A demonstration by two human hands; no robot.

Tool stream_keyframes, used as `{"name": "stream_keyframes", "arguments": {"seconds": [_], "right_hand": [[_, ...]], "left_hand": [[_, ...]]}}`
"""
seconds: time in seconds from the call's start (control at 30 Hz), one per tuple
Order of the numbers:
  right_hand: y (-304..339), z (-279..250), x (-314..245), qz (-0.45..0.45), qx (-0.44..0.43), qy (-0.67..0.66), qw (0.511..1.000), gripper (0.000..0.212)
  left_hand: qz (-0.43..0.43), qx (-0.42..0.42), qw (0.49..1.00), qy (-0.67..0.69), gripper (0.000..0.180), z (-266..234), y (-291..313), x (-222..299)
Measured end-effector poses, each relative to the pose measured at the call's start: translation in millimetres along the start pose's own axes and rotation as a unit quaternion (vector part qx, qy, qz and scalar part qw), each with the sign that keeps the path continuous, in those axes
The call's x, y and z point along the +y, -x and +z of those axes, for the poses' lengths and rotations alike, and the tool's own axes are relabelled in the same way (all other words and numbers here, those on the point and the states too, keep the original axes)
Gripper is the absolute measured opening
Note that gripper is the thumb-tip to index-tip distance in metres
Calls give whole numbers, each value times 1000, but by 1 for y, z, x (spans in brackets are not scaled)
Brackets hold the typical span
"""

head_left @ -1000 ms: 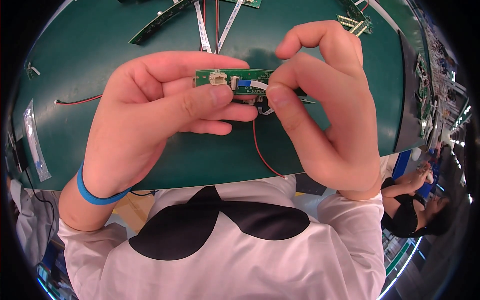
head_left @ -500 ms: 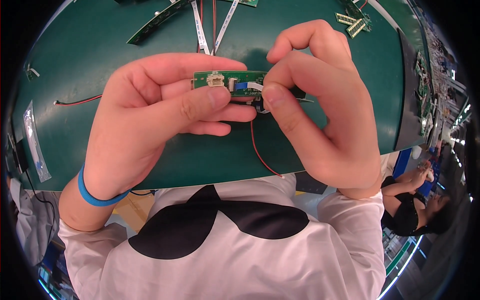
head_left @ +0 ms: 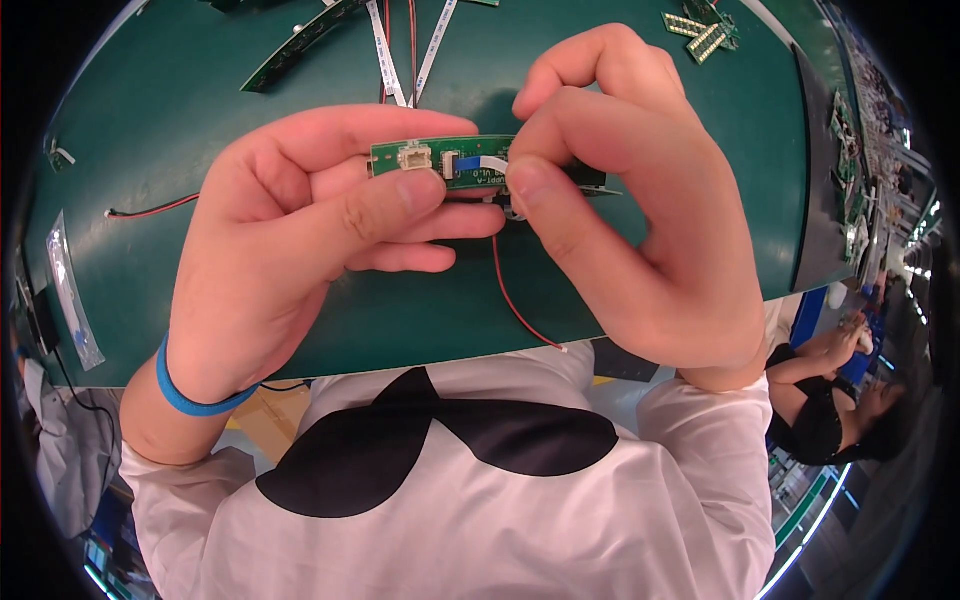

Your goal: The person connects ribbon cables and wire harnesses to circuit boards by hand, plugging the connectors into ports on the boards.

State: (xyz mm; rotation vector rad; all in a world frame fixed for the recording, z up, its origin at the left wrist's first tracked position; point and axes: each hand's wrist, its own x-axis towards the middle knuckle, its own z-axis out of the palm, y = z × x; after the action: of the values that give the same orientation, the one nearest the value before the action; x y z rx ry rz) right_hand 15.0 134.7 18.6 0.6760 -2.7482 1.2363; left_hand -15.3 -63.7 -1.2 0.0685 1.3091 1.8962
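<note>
Between thumb and fingers, my left hand (head_left: 285, 220) holds a narrow green circuit board (head_left: 478, 178) level above the table. A cream socket (head_left: 415, 158) sits near the board's left end. Beside it, the blue end of a short white flat ribbon cable (head_left: 492, 162) meets a small connector. My right hand (head_left: 640, 215) closes thumb and forefinger in a pinch on this cable; the fingertips hide the board's right part. Below the board, a thin red wire (head_left: 510, 297) hangs down toward the table's near edge. Dark parts show behind the right fingers.
On the green table (head_left: 400, 320), white flat cables (head_left: 433, 50) and a long dark-green board (head_left: 300, 45) lie at the back. Small boards (head_left: 705, 38) are at the back right. A red-black wire (head_left: 155, 210) and clear plastic bag (head_left: 72, 290) lie left. Another person (head_left: 825, 400) sits at right.
Both hands and the board appear shifted slightly left, along with the things at the back of the table. The grip of each hand looks the same.
</note>
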Motion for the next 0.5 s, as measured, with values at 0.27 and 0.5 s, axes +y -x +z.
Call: {"name": "stream_keyframes", "arguments": {"seconds": [0.27, 0.5], "right_hand": [[0, 3, 1, -1, 6, -12, 1000, 6], [1, 10, 2, -31, 41, 88, 995, 9]], "left_hand": [[4, -8, 1000, -7, 31, 1, 0, 0], [10, -5, 1000, -13, 31, 2, 1, -4]]}}
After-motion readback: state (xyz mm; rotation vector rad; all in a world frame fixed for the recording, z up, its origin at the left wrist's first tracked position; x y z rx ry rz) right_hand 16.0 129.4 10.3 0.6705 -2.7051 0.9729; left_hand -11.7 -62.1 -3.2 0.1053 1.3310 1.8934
